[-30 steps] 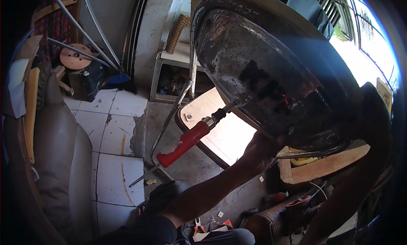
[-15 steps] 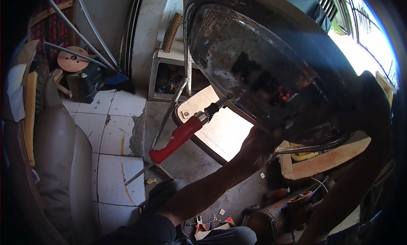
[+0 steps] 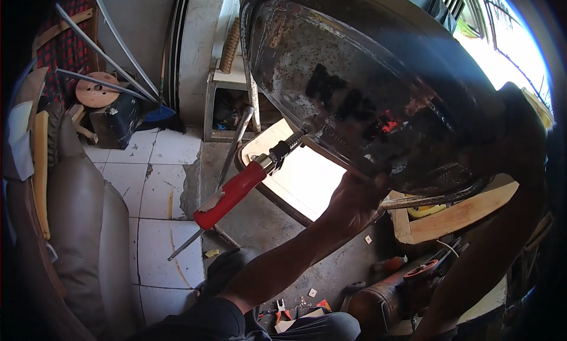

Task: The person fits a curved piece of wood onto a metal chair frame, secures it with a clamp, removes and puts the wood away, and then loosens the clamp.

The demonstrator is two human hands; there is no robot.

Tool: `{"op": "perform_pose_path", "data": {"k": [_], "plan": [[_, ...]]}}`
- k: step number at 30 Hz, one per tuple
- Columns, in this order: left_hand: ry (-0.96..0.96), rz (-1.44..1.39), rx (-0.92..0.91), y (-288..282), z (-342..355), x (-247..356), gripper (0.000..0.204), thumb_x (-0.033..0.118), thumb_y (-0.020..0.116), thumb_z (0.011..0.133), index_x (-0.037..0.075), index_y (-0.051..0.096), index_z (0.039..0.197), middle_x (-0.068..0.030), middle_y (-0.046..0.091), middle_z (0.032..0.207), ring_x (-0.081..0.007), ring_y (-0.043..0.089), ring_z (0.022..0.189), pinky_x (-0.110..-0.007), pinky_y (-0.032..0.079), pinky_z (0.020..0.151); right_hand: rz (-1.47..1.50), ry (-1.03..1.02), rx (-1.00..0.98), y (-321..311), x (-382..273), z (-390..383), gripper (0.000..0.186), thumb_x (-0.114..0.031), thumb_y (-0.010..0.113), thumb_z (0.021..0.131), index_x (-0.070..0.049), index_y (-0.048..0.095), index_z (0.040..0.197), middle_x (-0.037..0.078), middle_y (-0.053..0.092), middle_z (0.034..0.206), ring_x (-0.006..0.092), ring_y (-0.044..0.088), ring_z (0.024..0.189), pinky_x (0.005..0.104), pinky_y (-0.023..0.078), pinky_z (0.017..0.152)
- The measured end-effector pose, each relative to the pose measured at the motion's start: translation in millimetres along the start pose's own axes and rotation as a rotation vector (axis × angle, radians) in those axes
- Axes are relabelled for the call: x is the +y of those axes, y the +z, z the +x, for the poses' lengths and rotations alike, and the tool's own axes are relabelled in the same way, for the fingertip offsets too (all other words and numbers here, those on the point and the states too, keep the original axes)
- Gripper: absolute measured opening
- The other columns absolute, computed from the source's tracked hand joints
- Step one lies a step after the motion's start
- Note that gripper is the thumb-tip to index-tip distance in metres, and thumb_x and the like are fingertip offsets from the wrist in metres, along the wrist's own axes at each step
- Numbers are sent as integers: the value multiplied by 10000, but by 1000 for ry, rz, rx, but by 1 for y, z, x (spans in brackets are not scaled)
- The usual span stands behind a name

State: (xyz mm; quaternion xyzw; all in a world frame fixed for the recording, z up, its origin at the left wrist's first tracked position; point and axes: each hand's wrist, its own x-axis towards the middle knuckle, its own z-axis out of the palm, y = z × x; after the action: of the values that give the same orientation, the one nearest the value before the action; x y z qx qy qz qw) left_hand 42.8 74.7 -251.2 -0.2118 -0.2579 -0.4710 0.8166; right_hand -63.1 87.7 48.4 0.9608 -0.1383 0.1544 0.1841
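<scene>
A large dark metal seat pan (image 3: 354, 63) on a tubular frame (image 3: 254, 108) fills the upper middle, rusty and stained. A red-handled rod (image 3: 229, 193), with a spring and metal collar, is attached at its lower edge and slants down-left. My left hand (image 3: 357, 199) grips the pan's lower edge, its fingers partly in shadow. My right hand (image 3: 517, 125) is at the pan's right side in deep shadow, its fingers hidden. A pale board (image 3: 313, 190) with rounded corners lies below the pan.
Left are a padded grey seat (image 3: 82, 229), a wooden disc (image 3: 97, 90) and a blue broom (image 3: 159, 112). At lower right are a rusty cylinder (image 3: 378, 305), pliers (image 3: 282, 310) and a curved wooden piece (image 3: 460, 214). A low shelf (image 3: 209, 131) stands behind; a barred window (image 3: 496, 22) glares.
The metal pan, its red-handled rod and both my hands have shifted a little left and upward in the view over the last second.
</scene>
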Motion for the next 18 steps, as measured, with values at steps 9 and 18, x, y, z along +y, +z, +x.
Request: {"op": "perform_pose_path", "data": {"k": [9,18], "plan": [[8,21,58,13,0,-4,276,41,571,933,72,523,1203,-103,599,1203,-239,579,1152,-398,504,1014,-6,24,-16,2,-2,0,650,-166,834,558,-3,602,1143,109,640,939,187,630,830,339,514,762],[27,103,197,21,-3,-4,157,-8,626,887,-13,613,1043,-104,652,991,-151,652,941,-256,545,862,54,129,-83,1,-3,-1,649,-155,825,563,0,598,1151,108,638,937,185,629,828,340,514,756]]}}
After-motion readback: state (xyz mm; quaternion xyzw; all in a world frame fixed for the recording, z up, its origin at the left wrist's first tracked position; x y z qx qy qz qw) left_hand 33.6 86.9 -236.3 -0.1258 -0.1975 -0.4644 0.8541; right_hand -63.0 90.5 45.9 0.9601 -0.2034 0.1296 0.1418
